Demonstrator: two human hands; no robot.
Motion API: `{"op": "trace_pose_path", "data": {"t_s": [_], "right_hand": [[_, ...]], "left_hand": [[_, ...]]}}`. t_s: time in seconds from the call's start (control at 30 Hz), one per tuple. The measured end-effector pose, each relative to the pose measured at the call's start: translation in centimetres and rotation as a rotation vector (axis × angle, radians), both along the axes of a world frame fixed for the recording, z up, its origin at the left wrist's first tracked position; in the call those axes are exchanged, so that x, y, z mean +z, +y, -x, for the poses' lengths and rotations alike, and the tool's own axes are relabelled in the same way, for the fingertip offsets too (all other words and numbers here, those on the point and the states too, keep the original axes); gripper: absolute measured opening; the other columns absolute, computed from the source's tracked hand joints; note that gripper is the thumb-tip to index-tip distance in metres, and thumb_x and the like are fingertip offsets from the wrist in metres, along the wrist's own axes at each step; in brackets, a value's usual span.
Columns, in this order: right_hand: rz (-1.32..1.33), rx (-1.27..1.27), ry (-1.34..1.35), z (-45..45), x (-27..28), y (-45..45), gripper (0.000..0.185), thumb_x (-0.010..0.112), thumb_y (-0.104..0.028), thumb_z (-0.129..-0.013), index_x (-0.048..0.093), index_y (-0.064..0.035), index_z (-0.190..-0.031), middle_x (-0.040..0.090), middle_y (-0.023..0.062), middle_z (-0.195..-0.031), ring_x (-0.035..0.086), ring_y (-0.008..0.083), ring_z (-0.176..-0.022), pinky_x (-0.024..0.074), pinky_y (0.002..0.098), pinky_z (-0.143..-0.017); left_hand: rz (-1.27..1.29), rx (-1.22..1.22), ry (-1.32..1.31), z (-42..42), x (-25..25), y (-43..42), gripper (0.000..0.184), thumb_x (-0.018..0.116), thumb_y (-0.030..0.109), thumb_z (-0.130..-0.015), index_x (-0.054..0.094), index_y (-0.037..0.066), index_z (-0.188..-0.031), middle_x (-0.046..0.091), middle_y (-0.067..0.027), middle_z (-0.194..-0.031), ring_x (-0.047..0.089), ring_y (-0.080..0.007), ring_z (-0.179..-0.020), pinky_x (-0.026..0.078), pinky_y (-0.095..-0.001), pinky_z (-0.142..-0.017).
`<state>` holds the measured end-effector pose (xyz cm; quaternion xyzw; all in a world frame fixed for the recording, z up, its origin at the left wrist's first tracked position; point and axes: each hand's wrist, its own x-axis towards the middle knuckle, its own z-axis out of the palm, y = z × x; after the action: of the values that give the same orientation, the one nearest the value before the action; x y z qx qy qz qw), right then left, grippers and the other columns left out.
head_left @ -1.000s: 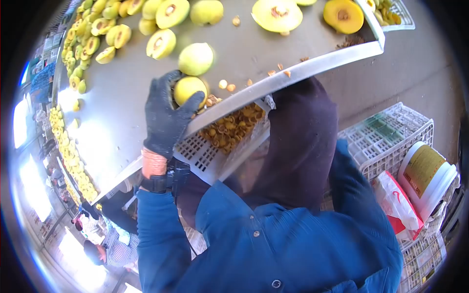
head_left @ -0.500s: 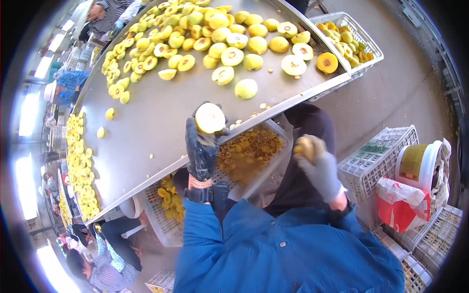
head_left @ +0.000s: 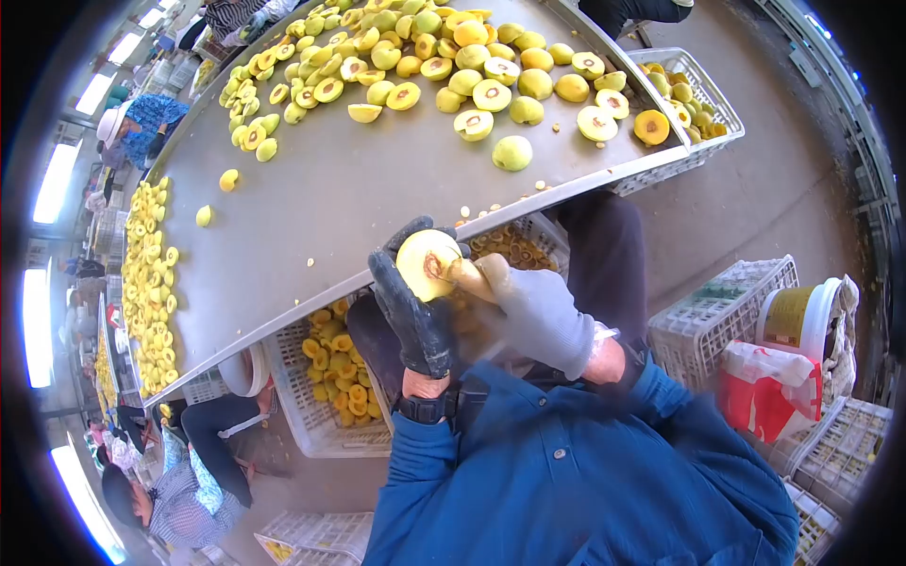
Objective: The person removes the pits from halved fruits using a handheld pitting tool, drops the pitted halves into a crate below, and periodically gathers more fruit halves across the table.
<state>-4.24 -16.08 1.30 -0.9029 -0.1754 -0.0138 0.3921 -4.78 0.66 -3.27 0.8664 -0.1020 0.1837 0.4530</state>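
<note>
My left hand [head_left: 411, 316], in a dark glove, holds a halved yellow fruit [head_left: 420, 262] with its cut face up, at the table's near edge. My right hand [head_left: 547, 316], in a pale grey glove, is closed at the fruit's right side; a small tan piece shows at its fingertips, but what it is cannot be made out. On the metal table [head_left: 311, 203] lie many halved fruits [head_left: 491, 95]. Beneath my hands, a crate of small cut pieces [head_left: 514, 247] is partly hidden.
A white crate of fruit halves [head_left: 340, 377] stands below the table at left, another [head_left: 694, 104] at its far right end. Stacked crates [head_left: 722, 316], a white bucket [head_left: 802, 316] and a red-white bag [head_left: 769, 387] are at right. Co-workers [head_left: 184, 505] sit at left.
My right hand has moved left and up to the fruit in my left hand. Earlier my left hand reached over another fruit on the table. The view has shifted and shows more of the left crate.
</note>
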Motion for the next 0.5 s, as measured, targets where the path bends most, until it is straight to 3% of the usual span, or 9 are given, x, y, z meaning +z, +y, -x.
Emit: {"op": "trace_pose_path", "data": {"t_s": [0.13,0.33,0.43,0.47,0.5], "right_hand": [[0.056,0.019,0.119,-0.2,0.3,0.2,0.024,0.064,-0.019,-0.086,0.048,-0.0062,-0.099,0.061,0.0159,-0.072,0.063,0.0374,-0.064,0.0495,0.0449,-0.054],[-0.108,0.044,0.224,-0.1,-1.5,0.2,0.027,0.066,-0.016,-0.083,0.045,-0.0039,-0.096,0.06,0.0167,-0.067,0.064,0.0389,-0.065,0.0497,0.0453,-0.054],[-0.158,0.047,0.156,-0.3,-2.2,0.5,0.017,0.058,-0.013,-0.089,0.048,0.0001,-0.092,0.06,0.016,-0.059,0.064,0.0325,-0.05,0.0504,0.0421,-0.045],[-0.073,0.034,0.217,-0.4,-2.2,0.4,0.026,0.066,-0.014,-0.083,0.046,-0.0048,-0.098,0.062,0.0174,-0.069,0.063,0.0399,-0.064,0.0496,0.0453,-0.055],[-0.109,0.051,0.312,-0.5,-1.6,0.3,0.026,0.065,-0.014,-0.083,0.047,-0.0053,-0.098,0.062,0.0176,-0.069,0.063,0.0398,-0.064,0.0494,0.0452,-0.055]], "left_hand": [[-0.02,-0.026,0.083,0.8,-0.2,0.2,0.043,0.051,0.016,-0.099,0.042,-0.002,-0.137,0.054,-0.0168,-0.126,0.055,-0.0276,-0.108,0.044,-0.0353,-0.095],[-0.161,-0.083,0.323,3.9,-0.7,2.0,0.041,0.05,0.011,-0.099,0.042,0.0,-0.137,0.053,-0.0162,-0.129,0.052,-0.0286,-0.113,0.041,-0.0358,-0.1],[-0.465,-0.125,0.115,4.5,-5.6,5.2,0.042,0.05,0.012,-0.099,0.041,-0.002,-0.138,0.053,-0.0164,-0.13,0.052,-0.028,-0.115,0.042,-0.0364,-0.101],[-0.365,-0.092,0.192,4.9,-8.4,6.1,0.043,0.049,0.013,-0.1,0.041,-0.003,-0.138,0.052,-0.0171,-0.131,0.053,-0.0282,-0.115,0.043,-0.037,-0.1],[-0.268,-0.058,0.267,5.0,-9.7,6.3,0.043,0.048,0.013,-0.1,0.04,-0.004,-0.139,0.052,-0.0178,-0.131,0.053,-0.0285,-0.116,0.044,-0.0376,-0.1]]}}
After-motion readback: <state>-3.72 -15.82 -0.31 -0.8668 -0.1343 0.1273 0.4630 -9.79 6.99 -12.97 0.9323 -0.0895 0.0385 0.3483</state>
